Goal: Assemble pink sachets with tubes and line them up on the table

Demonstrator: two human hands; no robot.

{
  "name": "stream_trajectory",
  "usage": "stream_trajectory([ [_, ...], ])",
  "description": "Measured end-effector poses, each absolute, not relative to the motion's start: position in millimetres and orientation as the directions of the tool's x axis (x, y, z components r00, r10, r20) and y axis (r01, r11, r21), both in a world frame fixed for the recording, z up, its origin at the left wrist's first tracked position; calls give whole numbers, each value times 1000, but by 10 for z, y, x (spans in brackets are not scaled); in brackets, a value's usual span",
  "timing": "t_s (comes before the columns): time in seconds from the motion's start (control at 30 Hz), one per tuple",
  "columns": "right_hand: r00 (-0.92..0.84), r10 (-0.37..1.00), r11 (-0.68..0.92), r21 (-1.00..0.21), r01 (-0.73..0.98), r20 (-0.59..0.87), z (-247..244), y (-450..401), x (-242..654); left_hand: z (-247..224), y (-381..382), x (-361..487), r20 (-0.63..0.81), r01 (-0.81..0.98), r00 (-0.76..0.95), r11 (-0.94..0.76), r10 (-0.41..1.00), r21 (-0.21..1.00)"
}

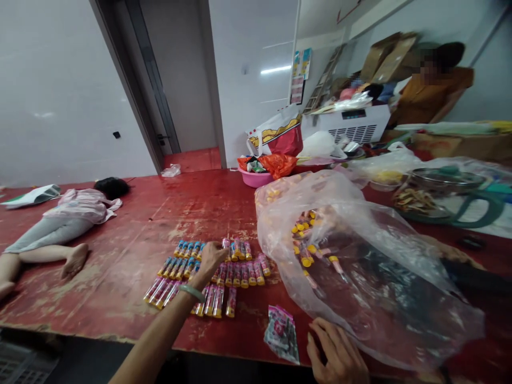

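Note:
Rows of small clear tubes (218, 301) with yellow caps and pink or blue contents lie side by side on the red table (168, 208). My left hand (211, 260) reaches over the back rows, its fingertips closed on a pink tube (226, 246). My right hand (334, 352) rests palm down at the table's front edge, fingers slightly apart, holding nothing. Just left of it lies a small stack of printed sachets (282, 333). A large clear plastic bag (360, 256) spreads behind and right of my right hand, with loose yellow-capped tubes (307, 258) inside.
A child (76, 208) lies on the table at far left. A pink basin (256, 178) and a red-and-white bag (280, 136) stand at the back. A lidded pot (440, 194) sits at right. Another person (434, 90) is at back right, near a white appliance (358, 125).

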State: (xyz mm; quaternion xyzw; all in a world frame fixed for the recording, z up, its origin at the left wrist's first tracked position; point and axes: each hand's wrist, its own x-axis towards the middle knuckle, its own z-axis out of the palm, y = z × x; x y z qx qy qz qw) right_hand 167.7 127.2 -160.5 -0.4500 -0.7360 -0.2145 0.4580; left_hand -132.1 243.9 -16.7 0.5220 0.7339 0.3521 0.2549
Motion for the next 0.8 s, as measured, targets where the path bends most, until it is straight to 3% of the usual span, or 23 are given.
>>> stream_trajectory([
  [0.33,-198,424,474,-30,880,884,-1586,1307,1673,-387,2743,-1073,-26,788,-369,327,929,522],
  [0.57,-176,450,481,-72,874,876,-1647,1298,1677,-364,2570,-1219,150,881,-331,248,931,404],
  [0.67,-179,446,483,-68,873,877,-1689,1326,1686,-386,2264,-1326,280,921,-239,125,930,370],
  [0.8,-159,477,464,-94,881,865,-1623,1300,1656,-639,1558,-1397,421,892,179,-327,889,312],
])
